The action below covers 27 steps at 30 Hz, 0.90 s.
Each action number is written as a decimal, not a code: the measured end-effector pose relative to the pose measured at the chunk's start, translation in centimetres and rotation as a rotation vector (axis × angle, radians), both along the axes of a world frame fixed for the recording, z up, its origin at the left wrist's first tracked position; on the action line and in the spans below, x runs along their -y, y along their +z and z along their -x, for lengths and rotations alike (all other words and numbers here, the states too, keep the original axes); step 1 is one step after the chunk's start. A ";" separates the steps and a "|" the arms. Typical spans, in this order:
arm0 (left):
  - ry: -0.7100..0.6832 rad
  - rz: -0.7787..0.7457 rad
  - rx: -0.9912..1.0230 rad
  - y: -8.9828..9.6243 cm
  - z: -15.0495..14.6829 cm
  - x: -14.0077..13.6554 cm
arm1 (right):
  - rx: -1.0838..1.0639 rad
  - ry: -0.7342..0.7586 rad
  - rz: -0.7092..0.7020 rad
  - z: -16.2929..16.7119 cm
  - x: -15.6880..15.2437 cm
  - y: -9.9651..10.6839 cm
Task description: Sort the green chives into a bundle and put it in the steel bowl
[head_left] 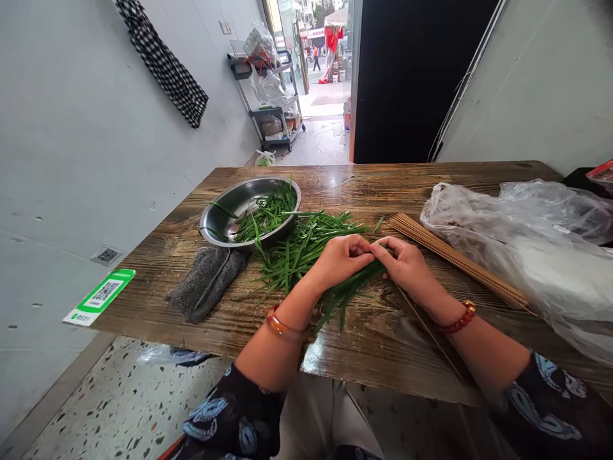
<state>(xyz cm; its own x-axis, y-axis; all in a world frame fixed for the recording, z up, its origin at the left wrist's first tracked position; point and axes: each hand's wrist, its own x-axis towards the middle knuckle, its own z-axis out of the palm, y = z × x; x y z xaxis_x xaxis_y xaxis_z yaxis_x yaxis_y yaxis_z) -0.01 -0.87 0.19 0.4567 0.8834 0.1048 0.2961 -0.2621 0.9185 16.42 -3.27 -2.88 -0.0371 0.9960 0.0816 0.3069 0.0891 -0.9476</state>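
Observation:
Both hands meet over the wooden table, fingertips nearly touching. My left hand [345, 259] is closed in a pinch on a bunch of green chives [349, 289], whose long leaves hang down below it. My right hand [401, 263] is closed on the same bunch at its right end. A thin bamboo skewer [428, 331] runs from under the right hand toward the table's front edge; whether the fingers grip it is hidden. Behind the left hand lies a loose pile of chives [306, 246], beside a steel bowl [215, 233] with more chives inside.
A bundle of bamboo skewers [460, 259] lies right of my right hand, against clear plastic bags [541, 236]. Dark grey mesh cloth [207, 281] sits before the bowl. A green and white QR card [101, 297] is at the left edge. Beyond stand a cart [272, 112] and a doorway.

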 end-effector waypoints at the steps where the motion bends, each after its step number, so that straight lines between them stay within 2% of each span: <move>1: 0.001 -0.007 -0.005 0.1 0.1 -0.1 | 0.004 -0.001 0.000 0.0 -0.1 -0.1; 3: 0.051 -0.037 0.008 0.2 0.5 -0.4 | -0.009 0.000 -0.007 0.0 -0.1 -0.2; 8: 0.352 -0.088 0.176 0.4 1.9 -1.7 | 0.022 0.040 -0.013 0.3 0.3 -0.1; 11: 0.423 -0.147 0.151 0.0 2.4 -2.3 | 0.054 0.063 -0.019 0.5 0.4 0.0; 16: 0.458 -0.375 -0.123 -0.8 3.0 -2.8 | 0.167 0.011 -0.057 0.4 0.4 0.4; 20: 0.396 -0.502 -0.417 -1.2 3.3 -3.0 | 0.206 0.018 -0.111 0.5 0.4 0.6; 24: 0.383 -0.564 -0.685 -1.4 3.2 -2.9 | 0.229 0.043 -0.185 0.8 0.5 0.5; 27: 0.382 -0.551 -0.796 -1.4 3.1 -2.8 | 0.239 0.060 -0.207 0.9 0.5 0.3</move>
